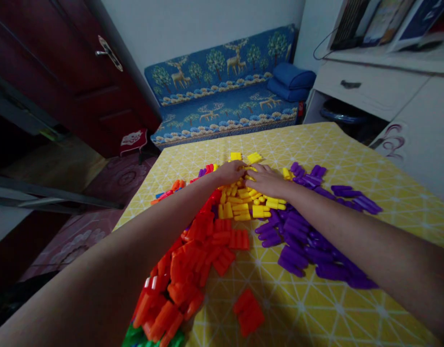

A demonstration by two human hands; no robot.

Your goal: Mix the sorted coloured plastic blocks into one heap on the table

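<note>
Green pieces (135,336): a few at the very bottom edge, partly cut off by the frame, touching the near end of the orange heap.
Orange pieces (193,260): a long heap running away from the viewer under the left forearm; one small clump (249,312) lies apart on the near side. Like colours lie together, so the heaps look sorted by colour.
Purple pieces (301,241): a band to the right, under and beside the right forearm, with a few more (355,200) strewn farther out.
Yellow pieces (243,207): a pile between orange and purple, just in front of both hands; two more (243,156) lie beyond the fingers.
Left hand (231,172): palm down on the far end of the yellow pile, fingers curled; whether it grips a piece I cannot tell.
Right hand (267,180): palm down just beside the left, fingertips nearly meeting it over the yellow pieces; a grip is equally hidden.
Mixed pieces (171,189): a thin scatter of red, blue and orange left of the left wrist.
Tabletop (352,149): covered by a yellow cloth with white triangle lines, carrying everything.
Sofa (225,96): blue, patterned, against the far wall.
Door (81,72): dark red, far left.
</note>
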